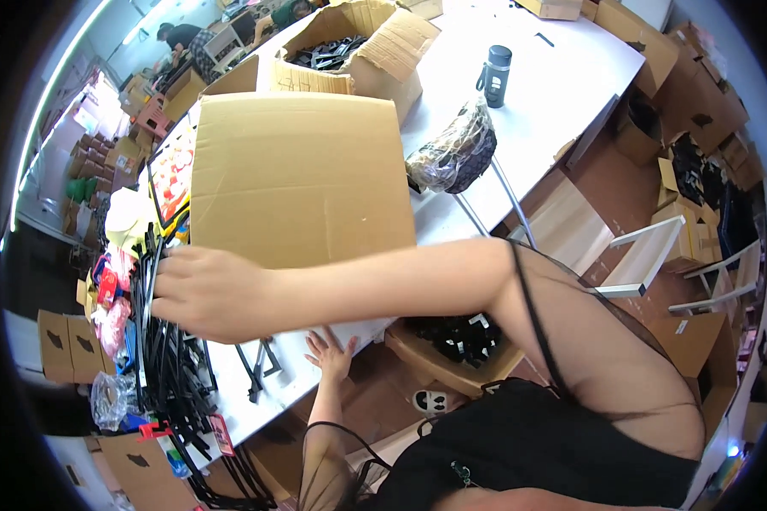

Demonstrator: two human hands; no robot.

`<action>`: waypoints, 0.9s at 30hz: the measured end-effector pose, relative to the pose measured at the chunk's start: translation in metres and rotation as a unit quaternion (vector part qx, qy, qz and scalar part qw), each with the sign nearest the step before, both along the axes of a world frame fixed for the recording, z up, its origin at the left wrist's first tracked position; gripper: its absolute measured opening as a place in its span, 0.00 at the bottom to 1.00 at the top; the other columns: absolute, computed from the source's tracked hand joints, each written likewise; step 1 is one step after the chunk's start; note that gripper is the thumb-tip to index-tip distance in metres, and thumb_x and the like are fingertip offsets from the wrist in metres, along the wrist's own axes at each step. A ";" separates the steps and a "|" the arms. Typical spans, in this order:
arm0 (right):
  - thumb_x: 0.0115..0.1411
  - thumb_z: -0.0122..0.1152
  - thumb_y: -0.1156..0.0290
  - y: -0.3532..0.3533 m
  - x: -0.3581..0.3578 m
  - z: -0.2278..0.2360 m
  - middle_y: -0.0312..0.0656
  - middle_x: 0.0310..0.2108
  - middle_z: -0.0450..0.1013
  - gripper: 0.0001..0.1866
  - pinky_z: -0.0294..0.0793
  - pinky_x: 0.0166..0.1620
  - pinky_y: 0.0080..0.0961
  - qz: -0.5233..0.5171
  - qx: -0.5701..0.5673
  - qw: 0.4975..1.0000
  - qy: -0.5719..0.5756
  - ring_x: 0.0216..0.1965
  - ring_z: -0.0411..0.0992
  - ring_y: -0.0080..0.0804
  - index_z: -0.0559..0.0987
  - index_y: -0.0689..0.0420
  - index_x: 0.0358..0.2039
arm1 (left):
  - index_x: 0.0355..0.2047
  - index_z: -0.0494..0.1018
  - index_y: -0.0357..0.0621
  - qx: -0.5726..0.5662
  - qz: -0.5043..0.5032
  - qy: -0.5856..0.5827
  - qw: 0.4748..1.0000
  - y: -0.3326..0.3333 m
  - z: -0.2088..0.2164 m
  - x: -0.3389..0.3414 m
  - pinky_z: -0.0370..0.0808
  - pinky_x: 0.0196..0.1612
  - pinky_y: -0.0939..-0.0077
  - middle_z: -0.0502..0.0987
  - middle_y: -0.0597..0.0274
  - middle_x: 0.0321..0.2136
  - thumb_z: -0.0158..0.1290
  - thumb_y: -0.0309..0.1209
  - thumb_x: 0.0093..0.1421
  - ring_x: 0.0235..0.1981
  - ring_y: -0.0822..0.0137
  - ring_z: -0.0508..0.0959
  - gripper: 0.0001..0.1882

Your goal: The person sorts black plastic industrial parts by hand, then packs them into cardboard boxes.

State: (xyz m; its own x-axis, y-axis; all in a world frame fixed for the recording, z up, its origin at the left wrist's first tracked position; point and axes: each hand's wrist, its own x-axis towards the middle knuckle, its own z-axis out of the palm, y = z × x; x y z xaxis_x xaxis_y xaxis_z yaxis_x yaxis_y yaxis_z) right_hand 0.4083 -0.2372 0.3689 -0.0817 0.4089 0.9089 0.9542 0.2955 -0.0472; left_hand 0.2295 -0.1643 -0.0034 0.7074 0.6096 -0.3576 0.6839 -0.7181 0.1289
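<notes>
My right arm reaches across to the left, and my right hand [200, 294] is at a heap of long black plastic strips [175, 375]. Its fingers are curled closed over strips at the heap's upper part; the fingertips are partly hidden. Spread flat at the near edge of the white table [290, 392], my left hand [332, 355] is open and holds nothing. A few short black pieces [258, 368] lie on the table between the heap and my left hand. Just beyond my right forearm stands a large cardboard box flap [302, 179].
An open carton [328, 55] of black parts stands behind the flap. A dark bottle [497, 77] and a plastic-wrapped black bag [456, 153] are on the table. Below the edge sits a box of black pieces [460, 341]. A wooden chair [639, 264] stands right.
</notes>
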 end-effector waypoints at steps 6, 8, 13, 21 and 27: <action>0.51 0.47 0.31 0.097 0.027 -0.013 0.42 0.34 0.78 0.35 0.64 0.47 0.38 -0.087 -0.419 0.900 -0.079 0.39 0.74 0.34 0.84 0.51 0.30 | 0.69 0.39 0.54 0.001 0.002 -0.024 1.000 -0.004 0.005 0.008 0.32 0.61 0.29 0.34 0.39 0.67 0.45 0.68 0.52 0.68 0.41 0.31 0.53; 0.54 0.40 0.29 0.072 0.010 -0.014 0.43 0.27 0.78 0.38 0.65 0.42 0.38 -0.043 -0.372 0.917 -0.138 0.31 0.75 0.37 0.84 0.50 0.26 | 0.69 0.39 0.56 -0.004 0.023 -0.026 0.999 0.002 -0.003 -0.003 0.32 0.61 0.29 0.34 0.39 0.67 0.46 0.68 0.52 0.68 0.42 0.32 0.53; 0.55 0.49 0.40 -0.057 -0.021 -0.034 0.40 0.12 0.67 0.33 0.62 0.36 0.32 0.085 -0.202 0.966 -0.134 0.24 0.63 0.36 0.76 0.56 0.09 | 0.68 0.37 0.48 -0.071 0.028 -0.054 0.996 0.011 0.007 -0.015 0.32 0.64 0.37 0.35 0.42 0.68 0.46 0.66 0.55 0.69 0.45 0.32 0.53; 0.48 0.61 0.67 -0.216 0.019 -0.066 0.36 0.18 0.65 0.14 0.71 0.49 0.33 0.132 -0.165 0.974 -0.078 0.25 0.66 0.32 0.69 0.56 0.13 | 0.63 0.56 0.46 -0.628 0.323 -0.624 0.335 0.001 0.127 -0.082 0.60 0.60 0.51 0.62 0.53 0.59 0.39 0.63 0.61 0.59 0.56 0.63 0.40; 0.48 0.66 0.70 -0.269 0.018 -0.088 0.46 0.44 0.64 0.10 0.66 0.57 0.38 -0.069 -0.131 0.984 0.101 0.51 0.65 0.39 0.73 0.58 0.26 | 0.67 0.48 0.47 -0.300 0.207 -0.377 0.851 -0.020 0.217 -0.090 0.56 0.62 0.60 0.55 0.52 0.65 0.52 0.50 0.60 0.65 0.53 0.56 0.42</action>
